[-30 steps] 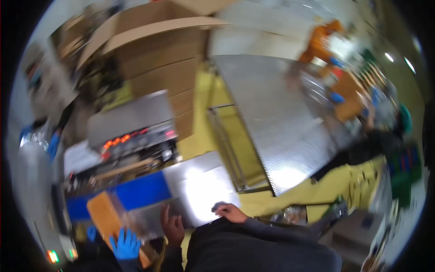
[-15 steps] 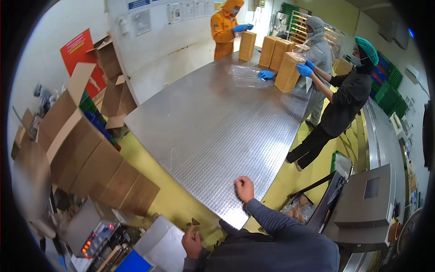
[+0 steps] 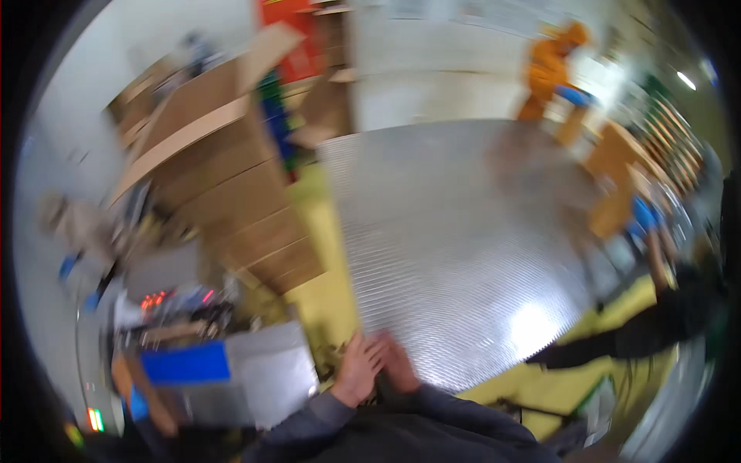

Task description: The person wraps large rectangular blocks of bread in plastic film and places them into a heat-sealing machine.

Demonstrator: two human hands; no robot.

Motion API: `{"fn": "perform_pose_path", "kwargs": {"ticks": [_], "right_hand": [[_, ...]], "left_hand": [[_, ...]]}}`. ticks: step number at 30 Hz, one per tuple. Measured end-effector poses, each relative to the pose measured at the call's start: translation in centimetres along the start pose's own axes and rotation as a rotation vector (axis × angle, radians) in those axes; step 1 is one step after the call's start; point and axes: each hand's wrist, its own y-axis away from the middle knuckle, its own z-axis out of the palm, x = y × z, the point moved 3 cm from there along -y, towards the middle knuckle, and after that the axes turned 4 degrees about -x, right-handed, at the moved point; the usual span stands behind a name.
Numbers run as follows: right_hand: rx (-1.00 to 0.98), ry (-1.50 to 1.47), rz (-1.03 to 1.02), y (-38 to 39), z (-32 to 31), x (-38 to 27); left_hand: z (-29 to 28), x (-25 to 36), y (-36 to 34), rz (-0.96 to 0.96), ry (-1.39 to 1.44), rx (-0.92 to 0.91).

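My left hand [image 3: 360,370] and my right hand [image 3: 398,366] are close together in front of my body, at the near left corner of the metal table [image 3: 448,270]. The left hand's fingers look stretched out, with nothing visible in them. Motion smears the right hand, so its fingers cannot be made out. They seem to touch or overlap, though the blur hides the exact contact. Bare dimpled metal lies just beyond them.
Stacked open cardboard boxes [image 3: 231,185] stand at the left. Nearer is a machine with red lights [image 3: 174,297] beside a blue panel [image 3: 185,363]. A person in orange [image 3: 552,69] and a dark-clothed person [image 3: 671,316] stand around the table's far and right sides, near brown packages [image 3: 614,181].
The view has swung left, so the table and people sit farther right. My right hand has left the tabletop and come beside my left hand, which has risen.
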Motion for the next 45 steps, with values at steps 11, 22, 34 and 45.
{"fn": "perform_pose_path", "kwargs": {"ticks": [11, 22, 34, 45], "right_hand": [[-0.310, -0.635, 0.437, -2.3, 3.1, -10.3], [-0.485, 0.154, 0.318, 4.8, 2.4, 0.3], [-1.035, 0.578, 0.635, 9.8, 7.1, 6.2], [-0.718, 0.419, 0.642, 14.8, 7.2, 12.7]], "left_hand": [[-6.8, 4.2, 1.0, 1.217, -1.533, 0.266], [-27.7, 2.8, 3.5, 0.844, -1.620, 0.724], [-31.1, -2.3, 11.8, 0.642, -1.658, 0.599], [-29.7, 1.1, 11.4, 0.679, -1.249, 0.170]]}}
